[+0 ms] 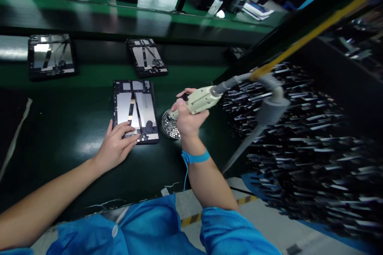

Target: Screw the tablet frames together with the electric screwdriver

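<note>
An opened tablet (124, 103), with silver battery plates and black ribbon cables, lies in front of me on the green work surface. My left hand (115, 143) rests on its lower left part, fingers stretched apart with the tips touching the inside near the bottom edge. In my right hand (188, 119) is a pale electric screwdriver (202, 99), gripped around its body. Its front end points down at a round metal screw tray (170, 127) full of small holes, just right of the tablet. My hand hides the screwdriver's tip.
Two more opened tablets, one left (52, 55) and one in the middle (146, 57), lie further back. A grey cable (230, 83) runs from the screwdriver toward a yellow hose (314, 28). Racked dark parts (299, 147) crowd the right. A blue wrist strap (196, 157) circles my right wrist.
</note>
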The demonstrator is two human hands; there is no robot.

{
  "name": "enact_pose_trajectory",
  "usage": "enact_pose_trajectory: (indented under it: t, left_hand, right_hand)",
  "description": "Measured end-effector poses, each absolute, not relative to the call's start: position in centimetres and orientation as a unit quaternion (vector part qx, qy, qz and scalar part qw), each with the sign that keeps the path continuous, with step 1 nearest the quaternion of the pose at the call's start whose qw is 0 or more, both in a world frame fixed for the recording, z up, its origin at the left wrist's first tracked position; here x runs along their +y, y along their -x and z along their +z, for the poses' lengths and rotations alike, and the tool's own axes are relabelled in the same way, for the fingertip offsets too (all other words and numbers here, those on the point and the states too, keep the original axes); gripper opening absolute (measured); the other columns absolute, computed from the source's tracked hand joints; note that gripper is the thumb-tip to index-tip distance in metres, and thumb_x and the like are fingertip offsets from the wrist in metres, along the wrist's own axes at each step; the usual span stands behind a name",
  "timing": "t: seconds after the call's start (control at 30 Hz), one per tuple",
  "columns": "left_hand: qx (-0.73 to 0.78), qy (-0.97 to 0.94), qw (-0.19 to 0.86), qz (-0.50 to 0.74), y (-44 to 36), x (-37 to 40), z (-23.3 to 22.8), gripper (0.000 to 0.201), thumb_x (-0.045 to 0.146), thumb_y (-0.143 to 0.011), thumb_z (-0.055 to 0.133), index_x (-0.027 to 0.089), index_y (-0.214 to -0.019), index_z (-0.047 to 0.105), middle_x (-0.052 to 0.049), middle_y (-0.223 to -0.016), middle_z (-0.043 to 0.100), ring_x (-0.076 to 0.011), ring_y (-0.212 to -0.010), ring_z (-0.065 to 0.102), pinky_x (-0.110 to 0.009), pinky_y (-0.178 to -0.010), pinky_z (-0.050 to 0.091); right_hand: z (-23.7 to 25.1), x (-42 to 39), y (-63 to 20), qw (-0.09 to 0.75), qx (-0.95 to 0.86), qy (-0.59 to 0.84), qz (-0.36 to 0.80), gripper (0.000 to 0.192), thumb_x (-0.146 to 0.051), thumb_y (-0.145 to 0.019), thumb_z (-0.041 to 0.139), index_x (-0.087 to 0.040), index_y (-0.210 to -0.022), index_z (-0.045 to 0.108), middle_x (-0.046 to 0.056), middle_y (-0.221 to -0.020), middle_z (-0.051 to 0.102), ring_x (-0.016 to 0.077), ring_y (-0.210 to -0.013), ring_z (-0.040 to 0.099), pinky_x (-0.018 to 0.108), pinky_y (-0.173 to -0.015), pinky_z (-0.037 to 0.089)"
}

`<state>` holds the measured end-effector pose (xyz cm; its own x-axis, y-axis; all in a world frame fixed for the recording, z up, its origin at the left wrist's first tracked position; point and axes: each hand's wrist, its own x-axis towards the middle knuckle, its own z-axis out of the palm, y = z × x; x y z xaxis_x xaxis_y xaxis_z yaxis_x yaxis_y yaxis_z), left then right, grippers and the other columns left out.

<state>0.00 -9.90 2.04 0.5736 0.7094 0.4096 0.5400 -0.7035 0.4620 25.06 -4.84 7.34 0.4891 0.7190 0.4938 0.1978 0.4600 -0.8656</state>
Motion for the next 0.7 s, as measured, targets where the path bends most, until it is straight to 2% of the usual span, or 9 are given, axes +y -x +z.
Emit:
enact_pose_trajectory:
  t: [0.13,0.33,0.5,0.7]
  left_hand:
    - [0.358,-0.87,0.149,0.305,-0.5,-9.7,1.9,0.02,0.022,-0.101,0.06,0.025,-0.114,0.075,-0.01,-0.121,0.071,-0.032,-0.132,0.059,-0.071,-0.119,0.027]
    - [0.362,-0.866,0.157,0.308,-0.5,-9.7,1.9,0.021,0.023,-0.102,0.059,0.026,-0.116,0.075,-0.01,-0.124,0.07,-0.0312,-0.133,0.058,-0.07,-0.119,0.027]
    - [0.363,-0.867,0.158,0.303,-0.6,-9.8,2.2,0.022,0.023,-0.102,0.058,0.027,-0.118,0.074,-0.009,-0.125,0.07,-0.0306,-0.133,0.058,-0.07,-0.119,0.027]
    - [0.36,-0.872,0.156,0.294,-0.5,-9.8,2.1,0.023,0.023,-0.103,0.057,0.027,-0.116,0.075,-0.01,-0.127,0.069,-0.031,-0.135,0.056,-0.07,-0.119,0.026]
  right_hand:
    - [8.9,-6.8,-22.8,0.73,-0.48,0.427,0.233,0.022,-0.027,-0.088,0.066,-0.028,-0.109,0.061,-0.003,-0.094,0.064,0.0065,-0.048,0.059,0.025,-0.046,0.05]
    - [8.5,-9.6,-19.2,0.661,-0.547,0.369,0.356,0.03,-0.029,-0.088,0.071,-0.028,-0.116,0.061,0.001,-0.1,0.066,0.0113,-0.064,0.066,0.029,-0.057,0.058]
    - [8.0,-9.8,-18.8,0.64,-0.541,0.404,0.367,0.031,-0.034,-0.086,0.072,-0.024,-0.113,0.061,0.003,-0.097,0.066,0.0157,-0.075,0.068,0.034,-0.065,0.061]
    - [8.4,-9.8,-18.5,0.638,-0.545,0.399,0.37,0.028,-0.026,-0.084,0.072,-0.024,-0.109,0.061,0.001,-0.092,0.064,0.0141,-0.071,0.066,0.033,-0.065,0.06]
